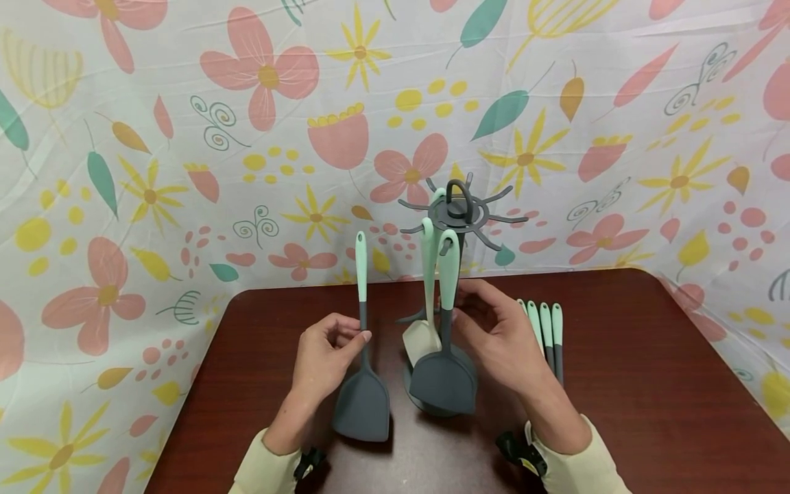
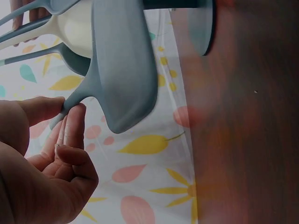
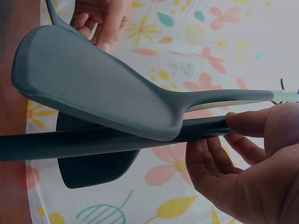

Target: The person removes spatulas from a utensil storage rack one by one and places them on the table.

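In the head view my left hand pinches the dark neck of a turner, its grey blade down and mint handle up. The left wrist view shows thumb and fingertips on that neck, below the wide blade. My right hand is at the post of a utensil stand; in the right wrist view, its thumb and fingers grip the dark post. From the stand's hooks hang a grey wok spatula and a cream-coloured utensil. A further mint handle shows behind them.
Several utensils with mint handles lie on the table right of the stand, partly hidden by my right hand. The brown table ends at a flower-patterned cloth behind. Hooks stick out around the stand's top.
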{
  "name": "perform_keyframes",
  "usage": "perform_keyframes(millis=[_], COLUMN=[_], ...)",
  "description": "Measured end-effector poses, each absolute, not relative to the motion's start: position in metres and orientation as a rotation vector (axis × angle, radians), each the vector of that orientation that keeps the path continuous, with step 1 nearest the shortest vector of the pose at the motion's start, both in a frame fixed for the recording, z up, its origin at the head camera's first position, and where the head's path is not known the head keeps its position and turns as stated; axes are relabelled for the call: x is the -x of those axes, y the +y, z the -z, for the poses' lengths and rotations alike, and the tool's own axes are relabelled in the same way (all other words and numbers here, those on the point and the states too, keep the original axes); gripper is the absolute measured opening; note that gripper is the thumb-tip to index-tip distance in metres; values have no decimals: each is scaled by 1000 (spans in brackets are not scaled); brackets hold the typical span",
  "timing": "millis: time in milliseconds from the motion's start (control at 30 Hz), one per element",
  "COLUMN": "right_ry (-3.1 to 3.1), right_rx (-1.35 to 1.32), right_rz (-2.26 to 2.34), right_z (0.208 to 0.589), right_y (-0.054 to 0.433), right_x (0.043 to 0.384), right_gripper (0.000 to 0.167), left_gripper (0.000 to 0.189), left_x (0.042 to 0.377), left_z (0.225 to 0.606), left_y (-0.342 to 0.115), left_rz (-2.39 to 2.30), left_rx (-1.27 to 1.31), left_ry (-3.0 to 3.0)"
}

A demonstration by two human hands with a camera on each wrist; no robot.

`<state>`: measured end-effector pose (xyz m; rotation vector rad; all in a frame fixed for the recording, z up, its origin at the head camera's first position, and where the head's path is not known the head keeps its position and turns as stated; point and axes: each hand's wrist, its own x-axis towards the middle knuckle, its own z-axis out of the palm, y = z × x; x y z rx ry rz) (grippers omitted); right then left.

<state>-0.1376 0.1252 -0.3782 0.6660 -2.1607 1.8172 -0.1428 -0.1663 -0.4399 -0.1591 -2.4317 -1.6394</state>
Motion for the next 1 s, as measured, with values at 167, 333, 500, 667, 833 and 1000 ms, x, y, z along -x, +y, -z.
perform_keyframes(millis=[167,333,500,667,833,1000], right_ry=[-2145,-2144,-2147,-2137,-2130,-2136], right_rx=[-682,-678,-675,-676,-684,-676], right_rz=[-1835,-1842,-1835,-1845,-1844,-1841], right_z=[378,378,377,378,379,379], right_y=[125,125,126,125,124,125], right_x=[139,139,138,138,138,138], right_gripper=[36,37,38,38,38,38], left_gripper=[10,12,12,12,12,12], left_x=[143,145,147,146,147,147], left_z=[445,450,452,455,459,463], left_y=[-169,-170,-168,-168,-169,-170], left_rz=[1607,1582,1584,1581,1592,1583], left_rx=[114,93,64,27,20,24], left_ry=[-2498,-2567,-2618,-2664,-2689,-2711])
